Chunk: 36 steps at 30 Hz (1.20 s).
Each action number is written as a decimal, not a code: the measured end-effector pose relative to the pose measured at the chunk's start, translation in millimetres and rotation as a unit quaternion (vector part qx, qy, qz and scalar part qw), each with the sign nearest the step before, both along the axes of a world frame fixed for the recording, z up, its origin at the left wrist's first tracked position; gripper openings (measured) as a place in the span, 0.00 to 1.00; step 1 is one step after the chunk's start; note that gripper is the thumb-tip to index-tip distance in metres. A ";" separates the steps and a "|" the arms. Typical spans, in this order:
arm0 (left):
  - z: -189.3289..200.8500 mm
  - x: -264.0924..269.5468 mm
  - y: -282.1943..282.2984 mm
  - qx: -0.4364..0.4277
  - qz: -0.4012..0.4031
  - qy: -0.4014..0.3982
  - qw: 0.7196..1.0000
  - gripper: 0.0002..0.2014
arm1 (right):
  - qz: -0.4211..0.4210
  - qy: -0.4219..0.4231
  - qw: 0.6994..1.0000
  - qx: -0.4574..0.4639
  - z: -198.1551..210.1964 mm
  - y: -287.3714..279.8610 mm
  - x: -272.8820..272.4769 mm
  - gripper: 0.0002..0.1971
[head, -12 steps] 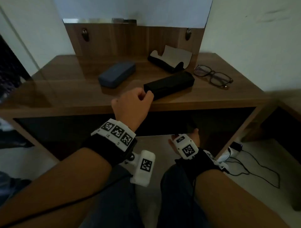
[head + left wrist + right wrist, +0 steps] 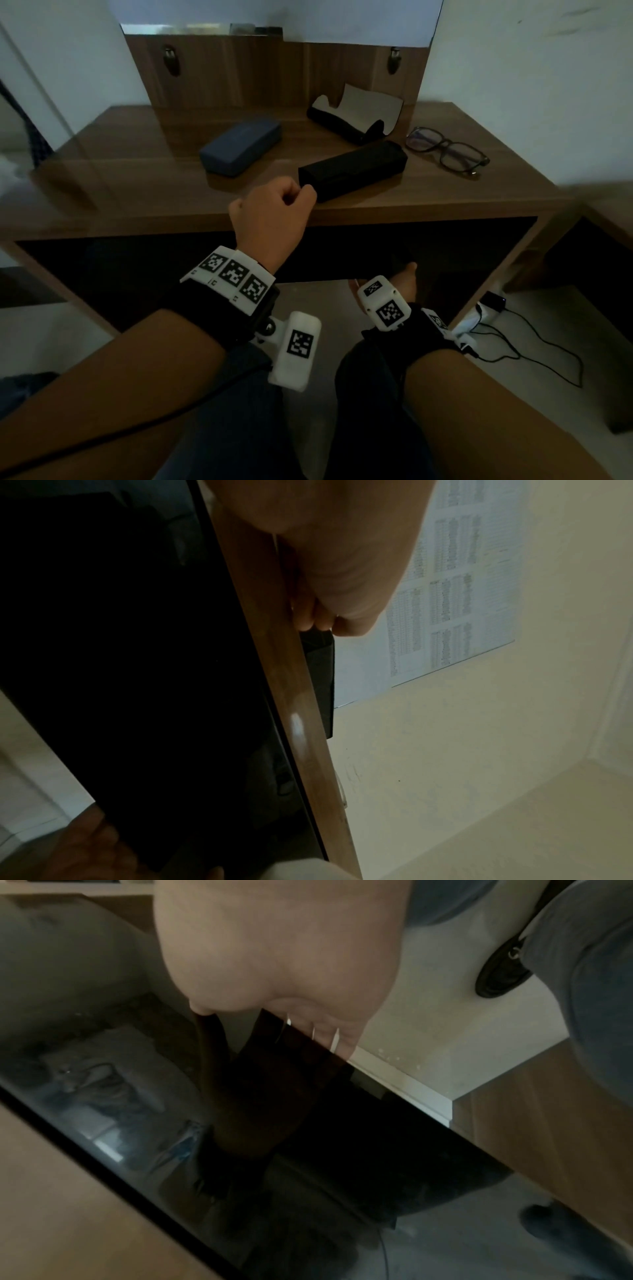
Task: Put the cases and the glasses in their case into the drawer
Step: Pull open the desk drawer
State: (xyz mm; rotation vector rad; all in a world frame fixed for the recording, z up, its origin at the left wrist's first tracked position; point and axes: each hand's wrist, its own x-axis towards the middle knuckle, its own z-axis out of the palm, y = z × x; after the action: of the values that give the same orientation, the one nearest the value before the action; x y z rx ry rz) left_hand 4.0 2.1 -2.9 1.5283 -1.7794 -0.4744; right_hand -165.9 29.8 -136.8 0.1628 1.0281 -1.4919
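Note:
On the wooden desk (image 2: 137, 192) lie a blue case (image 2: 239, 145), a closed black case (image 2: 352, 169), an open black case (image 2: 346, 123) with a pale lining, and dark-framed glasses (image 2: 445, 150) at the right. My left hand (image 2: 274, 212) is a fist resting on the desk's front edge, its thumb just short of the closed black case (image 2: 322, 683); it holds nothing. My right hand (image 2: 406, 277) is below the desktop. Its fingers (image 2: 325, 1031) hook round the lower edge of the dark, glossy drawer front (image 2: 308, 1083).
A wooden back panel (image 2: 239, 68) with two hooks rises behind the desk. A charger and cables (image 2: 493, 305) lie on the floor at the right, beside a lower wooden unit (image 2: 609, 212). My knees are close under the desk, and a shoe (image 2: 503, 972) shows on the floor.

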 end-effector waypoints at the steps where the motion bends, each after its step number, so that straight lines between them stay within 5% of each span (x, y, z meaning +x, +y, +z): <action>1: -0.2 0.4 0.7 0.002 -0.001 -0.004 1.000 0.18 | 0.002 0.002 1.000 -0.005 0.1 1.7 0.8 0.44; 9: -6.3 1.6 14.3 -0.022 -0.056 -0.096 0.994 0.11 | -0.041 -0.063 0.996 -0.054 -6.1 21.9 -1.4 0.37; 13: -21.7 4.6 28.4 -0.075 -0.132 -0.031 0.988 0.07 | -0.051 -0.045 0.996 -0.054 3.5 38.3 3.6 0.29; 18: -32.4 12.9 35.4 -0.034 -0.132 -0.080 0.987 0.11 | -0.099 0.235 0.963 0.083 11.5 45.3 -1.0 0.18; 24: -31.0 19.0 32.1 0.039 -0.098 -0.156 0.982 0.18 | -0.182 0.332 0.925 -0.036 84.8 55.0 11.1 0.16; 28: -26.9 22.3 34.0 0.056 -0.107 -0.154 0.981 0.17 | -0.115 0.452 0.879 -0.101 108.9 53.9 23.3 0.15; 34: -17.9 24.1 39.6 0.082 -0.114 -0.122 0.983 0.11 | 0.168 0.638 0.746 -0.086 118.9 48.2 33.4 0.11; 36: -15.7 24.7 40.1 0.099 -0.119 -0.108 0.982 0.08 | 0.210 0.646 0.729 -0.081 126.2 51.4 36.6 0.11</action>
State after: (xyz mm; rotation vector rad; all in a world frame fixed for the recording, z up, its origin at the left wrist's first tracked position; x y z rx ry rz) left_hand 28.7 42.2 -18.5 1.5556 -2.1530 -0.6389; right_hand -129.2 81.2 -10.6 -1.3532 1.8155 -1.1279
